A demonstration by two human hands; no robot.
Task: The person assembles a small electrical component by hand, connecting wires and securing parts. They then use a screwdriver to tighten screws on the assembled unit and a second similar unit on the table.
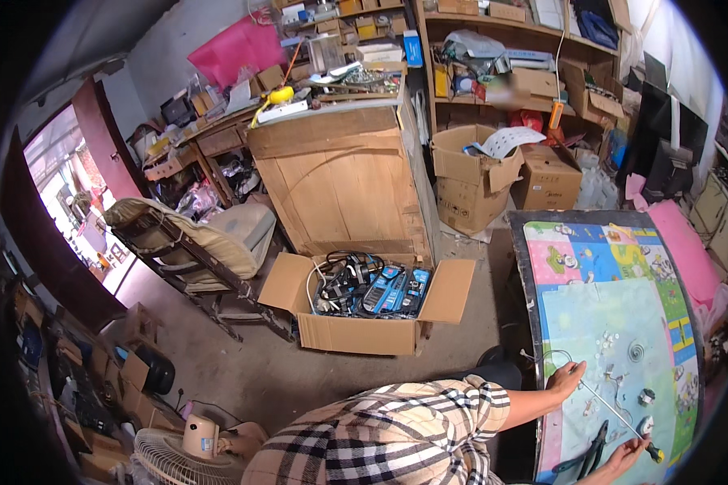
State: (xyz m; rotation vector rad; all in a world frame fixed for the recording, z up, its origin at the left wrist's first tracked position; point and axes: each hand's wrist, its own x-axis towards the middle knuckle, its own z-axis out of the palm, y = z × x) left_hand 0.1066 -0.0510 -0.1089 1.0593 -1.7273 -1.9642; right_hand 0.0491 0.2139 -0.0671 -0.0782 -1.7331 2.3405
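Observation:
A long thin screwdriver with a yellow and black handle slants over the table mat. My left hand is closed at the shaft's tip end, where a thin dark wire also loops past the fingers. Down by the handle, my right hand closes round the lower shaft. Touching or just beyond its fingertips is a small white part. Dark-handled pliers lie left of the right hand. Around the hands are a round metal part, a coiled spring and small white pieces.
The table carries a colourful cartoon mat. On the floor stand an open carton of cables and blue devices, a wooden chair, a fan and a wooden cabinet. Other cartons sit below crowded shelves.

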